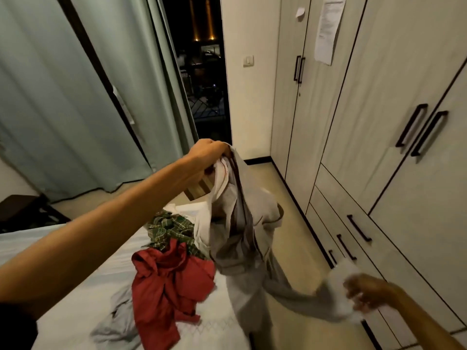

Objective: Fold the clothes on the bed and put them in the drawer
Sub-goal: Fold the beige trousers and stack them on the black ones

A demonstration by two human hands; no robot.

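Observation:
My left hand [208, 154] is raised above the bed's far corner and grips the top of a grey garment with dark stripes [240, 238], which hangs down over the bed's edge. My right hand [366, 293], blurred, holds the garment's pale lower end [341, 299] out to the right, near the drawers [353, 238]. On the white bed [63, 251] lie a crumpled red shirt [166, 281], a green plaid shirt [169, 227] behind it and a grey piece [118, 324] in front.
A tall pale wardrobe [379, 97] with black handles fills the right side, its drawers shut at the bottom. A narrow strip of floor [290, 238] runs between bed and wardrobe. Green curtains [75, 97] hang at the back left beside a dark balcony door [202, 72].

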